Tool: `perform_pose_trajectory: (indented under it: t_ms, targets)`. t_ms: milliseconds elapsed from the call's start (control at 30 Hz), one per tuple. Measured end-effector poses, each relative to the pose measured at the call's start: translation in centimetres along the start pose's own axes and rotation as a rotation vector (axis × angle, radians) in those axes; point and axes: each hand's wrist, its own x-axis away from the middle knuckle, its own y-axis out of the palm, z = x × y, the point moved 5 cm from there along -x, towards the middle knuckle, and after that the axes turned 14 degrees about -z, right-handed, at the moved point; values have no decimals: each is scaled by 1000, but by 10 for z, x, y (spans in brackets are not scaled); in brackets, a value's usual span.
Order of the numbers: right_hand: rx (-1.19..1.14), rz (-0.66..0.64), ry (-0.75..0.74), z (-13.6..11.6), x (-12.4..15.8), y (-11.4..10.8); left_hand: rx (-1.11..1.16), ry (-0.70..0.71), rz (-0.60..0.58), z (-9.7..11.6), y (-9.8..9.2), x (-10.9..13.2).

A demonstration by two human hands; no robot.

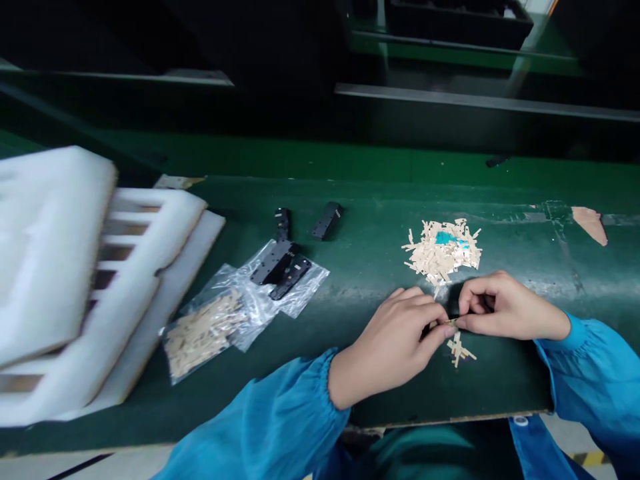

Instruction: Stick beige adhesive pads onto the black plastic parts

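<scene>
My left hand (395,337) and my right hand (513,310) meet low above the green table, fingertips almost touching. Each pinches a tiny beige strip (451,322) between thumb and forefinger; the fingers cover most of it. Just below the fingertips lies a small group of flat beige strips (459,350). Beyond the hands, a larger heap of the same strips (435,257) spreads over the table, with a turquoise scrap (445,237) on it.
A clear plastic bag (200,337) of beige strips lies to the left. Black plastic parts (274,262) rest on another bag, with a black block (327,221) nearby. White foam trays (45,253) are stacked far left. A brown scrap (590,225) lies at right.
</scene>
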Motion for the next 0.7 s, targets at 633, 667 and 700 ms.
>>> perform_pose_trajectory:
  t_ms: [633, 667, 700]
  targets:
    - [-445, 98, 4, 11, -1, -5, -133, 9, -1, 0, -8, 7]
    - [-459, 112, -7, 11, -3, -4, -124, 10, -9, 1, -8, 7]
    - [-470, 131, -14, 11, -4, -4, -115, 16, -18, 1, -8, 7]
